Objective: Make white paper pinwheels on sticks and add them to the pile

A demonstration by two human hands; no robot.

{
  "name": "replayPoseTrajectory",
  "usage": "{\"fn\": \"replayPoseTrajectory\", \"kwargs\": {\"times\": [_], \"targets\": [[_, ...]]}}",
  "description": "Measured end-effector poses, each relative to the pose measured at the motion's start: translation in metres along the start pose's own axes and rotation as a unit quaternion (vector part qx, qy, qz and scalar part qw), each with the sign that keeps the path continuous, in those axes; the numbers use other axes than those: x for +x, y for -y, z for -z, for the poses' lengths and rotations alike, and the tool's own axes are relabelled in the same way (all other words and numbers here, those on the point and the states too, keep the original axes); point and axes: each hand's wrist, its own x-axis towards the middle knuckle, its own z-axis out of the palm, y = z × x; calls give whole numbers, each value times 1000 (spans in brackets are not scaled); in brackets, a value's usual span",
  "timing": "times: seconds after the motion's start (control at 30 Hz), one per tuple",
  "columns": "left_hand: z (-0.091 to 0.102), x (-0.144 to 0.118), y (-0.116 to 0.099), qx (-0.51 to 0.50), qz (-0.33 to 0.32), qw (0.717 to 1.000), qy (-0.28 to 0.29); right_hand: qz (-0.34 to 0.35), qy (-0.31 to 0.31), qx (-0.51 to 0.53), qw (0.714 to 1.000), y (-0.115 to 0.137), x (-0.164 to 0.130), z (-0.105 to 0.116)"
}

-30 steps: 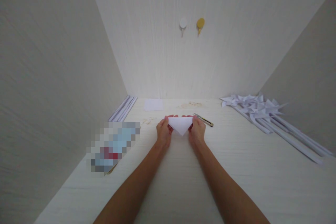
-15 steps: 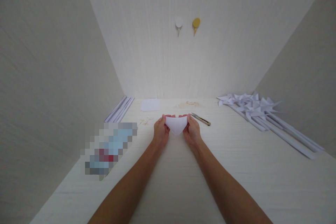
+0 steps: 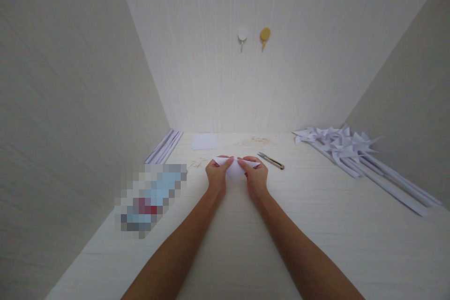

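A small white folded paper lies between my two hands just above the white table. My left hand pinches its left side with the fingertips drawn in toward the middle. My right hand pinches the right side, where a paper corner sticks out past the fingers. Both hands nearly meet over the paper, hiding most of it. A utility knife lies just right of my right hand.
Several white paper pinwheels on long sticks are piled at the back right. A bundle of white paper sticks lies by the left wall, a paper square at the back. A blurred-out item sits front left. Two wall hooks hang ahead.
The paper was held up as a flat downward triangle, then bowed; now my hands have drawn together and lowered, bringing its two side corners toward the middle.
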Motion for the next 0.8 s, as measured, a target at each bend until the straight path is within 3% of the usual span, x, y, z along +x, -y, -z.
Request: {"fn": "replayPoseTrajectory", "kwargs": {"times": [0.37, 0.8], "targets": [[5, 8, -2, -37, 37, 998, 35, 19, -7, -21, 1000, -1, 2, 3], [4, 4, -1, 21, -3, 999, 31, 26, -37, -15, 999, 4, 0, 2]]}}
